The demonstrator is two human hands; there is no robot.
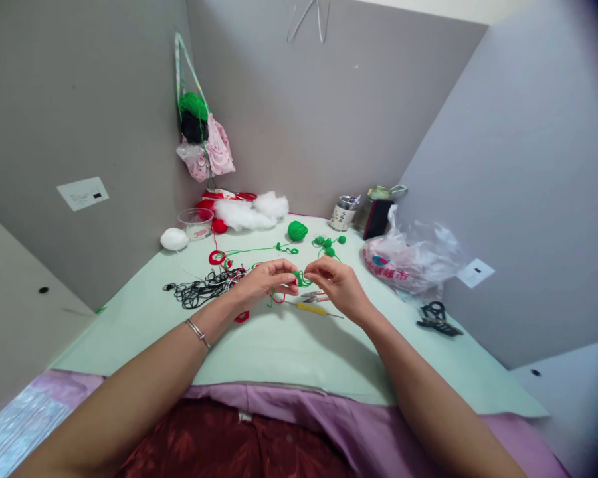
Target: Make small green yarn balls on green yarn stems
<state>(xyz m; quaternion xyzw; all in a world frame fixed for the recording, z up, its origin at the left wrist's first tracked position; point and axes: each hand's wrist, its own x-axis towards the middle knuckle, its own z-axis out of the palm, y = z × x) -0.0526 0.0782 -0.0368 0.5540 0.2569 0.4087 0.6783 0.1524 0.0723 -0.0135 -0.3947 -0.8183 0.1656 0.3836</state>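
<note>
Both my hands are raised over the middle of the table. My left hand pinches a small green piece of yarn work between thumb and fingers, with a bit of red at its edge. Loops of green yarn run from it to my right hand, whose thumb and fingertips are closed on the strand. Below the hands lie a crochet hook with a yellow handle and small thread snips, partly hidden by my right hand. Red yarn lies under my left wrist.
Tangled black cord lies at left, near a white yarn ball and clear tub. Behind are white stuffing, a green yarn ball and green pompom-like pieces. A plastic bag and black hair claw sit right.
</note>
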